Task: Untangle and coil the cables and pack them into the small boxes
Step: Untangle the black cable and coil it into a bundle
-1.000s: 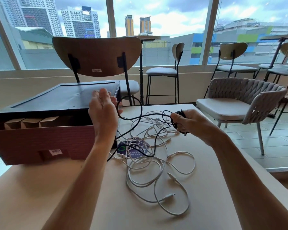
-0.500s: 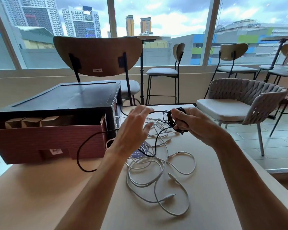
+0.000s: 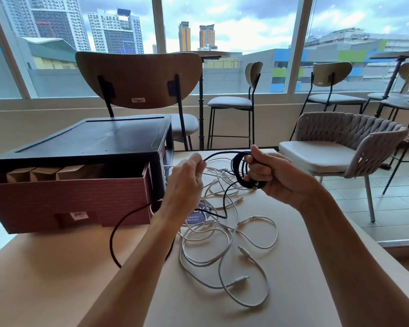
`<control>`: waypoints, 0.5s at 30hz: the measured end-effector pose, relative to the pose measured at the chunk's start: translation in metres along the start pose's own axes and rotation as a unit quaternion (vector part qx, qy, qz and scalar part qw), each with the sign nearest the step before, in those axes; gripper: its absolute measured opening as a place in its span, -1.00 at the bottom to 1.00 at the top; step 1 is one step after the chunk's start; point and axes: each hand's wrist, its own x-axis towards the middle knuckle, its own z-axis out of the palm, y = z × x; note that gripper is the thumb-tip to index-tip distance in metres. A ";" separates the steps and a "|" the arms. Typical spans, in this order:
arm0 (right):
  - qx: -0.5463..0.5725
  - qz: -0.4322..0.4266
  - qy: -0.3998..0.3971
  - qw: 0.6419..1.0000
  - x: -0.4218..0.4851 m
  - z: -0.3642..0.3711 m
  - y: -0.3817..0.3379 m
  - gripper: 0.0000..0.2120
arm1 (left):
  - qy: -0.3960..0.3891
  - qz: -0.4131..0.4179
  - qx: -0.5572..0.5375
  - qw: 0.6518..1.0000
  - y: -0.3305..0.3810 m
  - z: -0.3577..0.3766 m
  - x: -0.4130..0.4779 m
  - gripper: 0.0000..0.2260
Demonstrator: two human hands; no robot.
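The right hand (image 3: 278, 177) is curled tight round a coil of black cable (image 3: 236, 166), held above the table (image 3: 305, 279); the left hand (image 3: 184, 182) pinches its loose strand just beside the coil, the rest trailing down past the brown carton (image 3: 69, 199); white cables (image 3: 222, 244) lie tangled on the table; small boxes (image 3: 43, 173) stand in the carton.
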 end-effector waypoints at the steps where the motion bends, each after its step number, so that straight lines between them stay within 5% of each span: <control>1: -0.009 0.013 -0.016 1.000 -0.001 0.001 0.000 -0.73 | 0.013 -0.014 -0.005 1.000 0.001 -0.001 0.000 -0.79; 8: 0.026 0.017 -0.117 0.993 -0.008 0.003 0.000 -0.76 | 0.012 -0.110 -0.053 0.992 0.003 -0.004 0.000 -0.60; 15: 0.272 0.037 -0.151 0.950 0.002 -0.012 -0.001 -0.86 | 0.033 -0.084 -0.073 0.993 -0.011 0.010 0.001 -0.78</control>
